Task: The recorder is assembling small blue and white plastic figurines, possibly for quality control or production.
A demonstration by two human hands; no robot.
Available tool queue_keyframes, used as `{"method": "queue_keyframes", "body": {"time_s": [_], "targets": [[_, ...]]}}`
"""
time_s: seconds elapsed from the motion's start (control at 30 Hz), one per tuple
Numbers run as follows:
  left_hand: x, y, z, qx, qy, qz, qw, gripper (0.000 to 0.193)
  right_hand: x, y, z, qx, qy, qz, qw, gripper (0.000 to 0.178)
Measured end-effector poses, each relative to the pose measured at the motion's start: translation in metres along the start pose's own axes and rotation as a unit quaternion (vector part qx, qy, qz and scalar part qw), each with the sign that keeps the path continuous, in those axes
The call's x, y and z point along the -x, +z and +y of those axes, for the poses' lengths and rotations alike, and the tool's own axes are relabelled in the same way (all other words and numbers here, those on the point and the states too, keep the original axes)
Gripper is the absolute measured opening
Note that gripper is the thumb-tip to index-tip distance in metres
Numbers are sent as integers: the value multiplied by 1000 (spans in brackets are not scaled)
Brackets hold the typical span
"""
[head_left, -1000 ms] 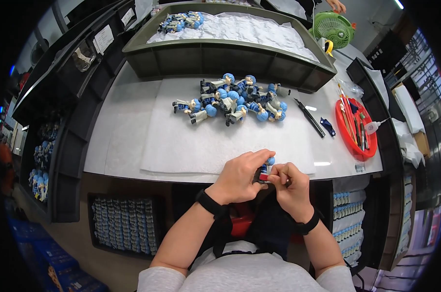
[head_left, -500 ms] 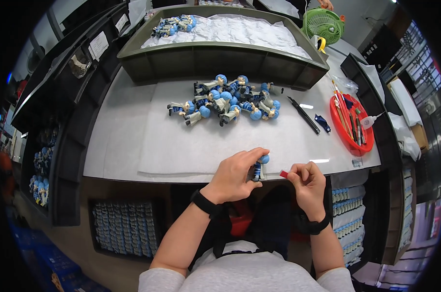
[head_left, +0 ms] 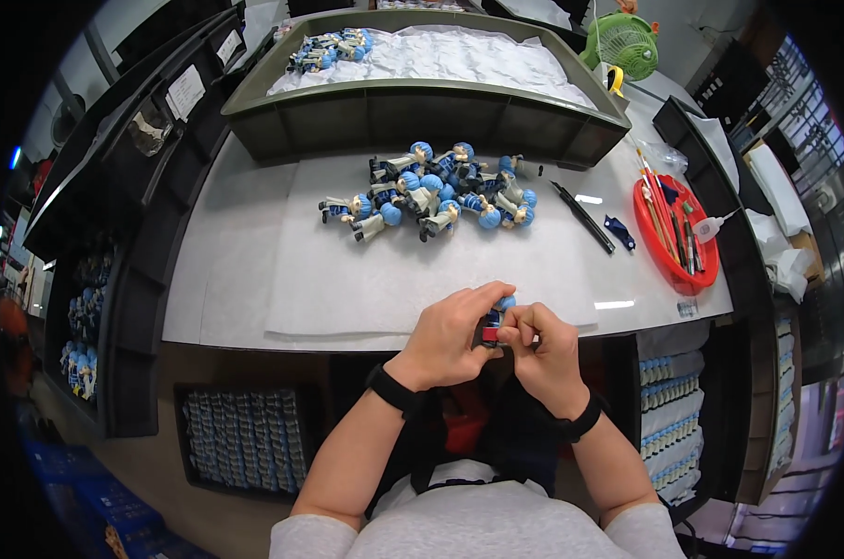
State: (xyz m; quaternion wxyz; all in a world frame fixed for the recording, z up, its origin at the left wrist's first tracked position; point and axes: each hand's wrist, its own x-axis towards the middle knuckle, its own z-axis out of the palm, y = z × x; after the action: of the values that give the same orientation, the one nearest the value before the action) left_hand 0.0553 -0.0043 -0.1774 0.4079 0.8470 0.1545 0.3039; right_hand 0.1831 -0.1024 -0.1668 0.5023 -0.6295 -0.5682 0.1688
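The left hand is curled, with its fingers pinched around a small toy figure that has a blue head. The right hand is curled too, and its fingertips press on the same toy from the 3 o'clock side. A little red part shows between the two hands. The hands touch each other over the near edge of the table, just below the middle of the view.

Both forearms come up from 6 o'clock and lean in toward each other. Each wrist has a black band. The palms are turned in, so the backs of the hands face up.

At 12 o'clock from the hands, well apart, a pile of toy figures with blue heads lies on a white sheet. Past the pile stands a big green tray with white paper in it and more toys in its far left corner.

At 2 o'clock from the hands lies a black pen, with a small dark blue piece just beside it. Farther that way is a red dish full of tools. A green fan stands at 1 o'clock, far back.
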Motion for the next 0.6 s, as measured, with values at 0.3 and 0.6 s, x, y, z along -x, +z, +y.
{"method": "queue_keyframes", "body": {"time_s": [0.3, 0.6], "targets": [[1, 0, -1, 8, -2, 8, 1000, 62, -3, 5, -5, 31, -29, -4, 999, 29], [1, 1, -2, 4, 0, 14, 1000, 61, -3, 6, -5, 35, -31, 5, 999, 29]]}}
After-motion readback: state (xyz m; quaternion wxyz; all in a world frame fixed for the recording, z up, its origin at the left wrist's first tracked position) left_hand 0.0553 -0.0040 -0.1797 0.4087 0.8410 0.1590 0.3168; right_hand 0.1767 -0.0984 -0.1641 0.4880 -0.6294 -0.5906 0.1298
